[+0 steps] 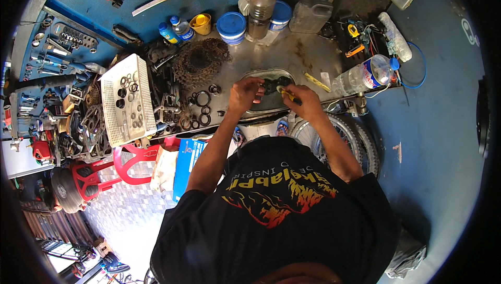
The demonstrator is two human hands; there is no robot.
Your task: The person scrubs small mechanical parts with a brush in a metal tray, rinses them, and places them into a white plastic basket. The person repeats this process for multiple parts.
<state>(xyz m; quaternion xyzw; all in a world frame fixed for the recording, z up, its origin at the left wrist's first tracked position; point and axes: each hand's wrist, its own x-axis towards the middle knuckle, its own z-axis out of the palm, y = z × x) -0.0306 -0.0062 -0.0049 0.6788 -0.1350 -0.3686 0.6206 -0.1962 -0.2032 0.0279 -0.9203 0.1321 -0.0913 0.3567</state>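
Note:
My left hand (247,95) is closed on a dark, greasy metal part (272,84), whose exact kind I cannot make out. It is held above an oval metal tray (257,109) at the front of the workbench. From the other side, my right hand (304,102) grips a tool with a yellow-and-black handle (291,97). The tool's tip points at the dark part, and its working end is too small to identify. Black rings (202,97) lie on the bench to the left of my left hand.
Rusty cassette sprockets (201,62) sit behind the rings, with a white perforated basket (107,104) of small parts at left. Bottles and blue-lidded tubs (231,25) line the back. A clear plastic bottle (365,77) lies at right; bicycle wheels (365,145) stand below the front edge.

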